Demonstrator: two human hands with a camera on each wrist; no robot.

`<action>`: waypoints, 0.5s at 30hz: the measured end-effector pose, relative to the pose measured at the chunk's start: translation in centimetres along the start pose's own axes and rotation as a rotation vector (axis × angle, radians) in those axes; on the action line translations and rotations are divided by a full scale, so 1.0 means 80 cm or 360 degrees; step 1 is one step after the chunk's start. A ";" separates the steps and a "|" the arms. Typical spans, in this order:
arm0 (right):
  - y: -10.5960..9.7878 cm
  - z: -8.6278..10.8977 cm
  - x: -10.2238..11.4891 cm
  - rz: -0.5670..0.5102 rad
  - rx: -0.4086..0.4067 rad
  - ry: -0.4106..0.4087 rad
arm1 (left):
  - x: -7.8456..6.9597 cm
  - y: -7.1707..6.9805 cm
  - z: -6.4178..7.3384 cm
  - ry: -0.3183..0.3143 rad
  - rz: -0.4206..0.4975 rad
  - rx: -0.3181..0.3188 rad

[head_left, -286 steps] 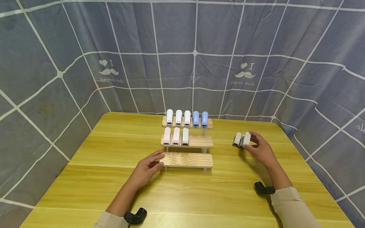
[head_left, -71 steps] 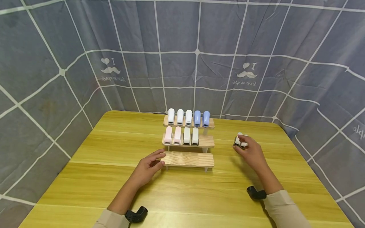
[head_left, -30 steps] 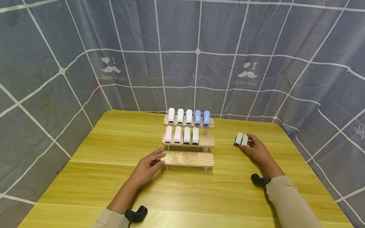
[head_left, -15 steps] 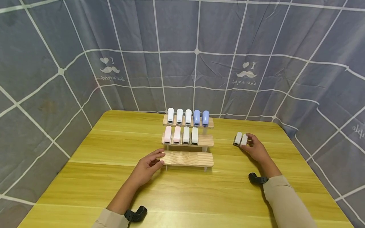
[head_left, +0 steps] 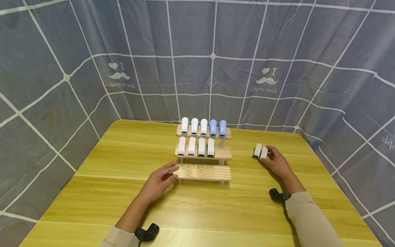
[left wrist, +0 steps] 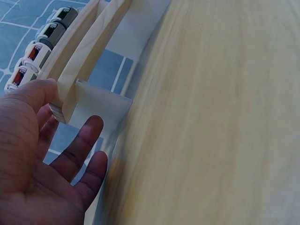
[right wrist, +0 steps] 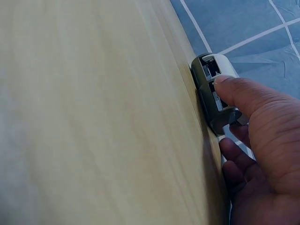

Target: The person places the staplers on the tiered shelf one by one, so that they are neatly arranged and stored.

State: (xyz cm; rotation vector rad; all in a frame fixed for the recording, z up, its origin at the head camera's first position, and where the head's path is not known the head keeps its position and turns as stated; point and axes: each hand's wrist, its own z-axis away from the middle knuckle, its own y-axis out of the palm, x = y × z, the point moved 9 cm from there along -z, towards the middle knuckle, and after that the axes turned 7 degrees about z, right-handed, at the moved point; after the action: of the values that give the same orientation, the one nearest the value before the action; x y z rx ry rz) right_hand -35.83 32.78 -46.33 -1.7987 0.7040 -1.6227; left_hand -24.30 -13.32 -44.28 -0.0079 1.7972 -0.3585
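Note:
My left hand point(head_left: 156, 184) grips the left end of the lowest wooden tier point(head_left: 202, 172) between thumb and fingers; in the left wrist view its other fingers point(left wrist: 77, 149) spread below the board. To the right, my right hand point(head_left: 277, 163) pinches a pale mini stapler point(head_left: 264, 152) standing on the table. Right against its left side is another pale stapler point(head_left: 257, 151). The right wrist view shows the thumb point(right wrist: 234, 89) on the front of the held stapler, whose dark base point(right wrist: 208, 101) lies close along the tabletop.
The back tier point(head_left: 228, 133) carries three white staplers point(head_left: 194, 126) and two blue ones point(head_left: 213, 127). On the middle tier point(head_left: 223, 152) stand two pink staplers point(head_left: 182, 146) and two pale green ones point(head_left: 202, 147). A grey checked curtain point(head_left: 191, 79) closes off the table's back and sides.
Since the oldest frame, a second pale green stapler has come onto the middle tier. My right hand has shifted from covering the remaining pair to the right one's side. The left hand stays put.

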 end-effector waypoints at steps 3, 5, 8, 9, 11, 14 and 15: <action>-0.001 0.004 0.002 0.0022 -0.0009 -0.0001 | 0.001 0.000 0.000 -0.0015 -0.0004 -0.0006; -0.002 0.007 0.003 0.0033 -0.0016 0.0000 | 0.001 0.000 0.000 -0.0018 -0.0006 -0.0012; -0.003 0.011 0.005 0.0040 -0.0022 0.0006 | 0.000 0.000 0.000 -0.0006 -0.0014 -0.0014; -0.004 0.013 0.006 0.0033 -0.0024 0.0007 | 0.000 0.000 0.000 0.0000 -0.0015 -0.0015; -0.005 0.016 0.008 0.0010 -0.0024 0.0010 | 0.000 0.000 0.000 0.0006 -0.0013 -0.0020; -0.006 0.023 0.011 -0.0020 -0.0020 0.0008 | 0.000 0.000 0.001 0.0006 -0.0011 -0.0020; -0.007 0.025 0.013 -0.0029 -0.0021 0.0005 | 0.000 -0.001 0.001 -0.0002 -0.0003 -0.0022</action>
State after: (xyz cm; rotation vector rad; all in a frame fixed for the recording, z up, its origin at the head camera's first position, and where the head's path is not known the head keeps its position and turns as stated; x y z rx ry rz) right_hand -33.77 32.57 -45.34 -1.8169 0.7036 -1.6368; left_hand -24.27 -13.38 -44.31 -0.0193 1.7987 -0.3476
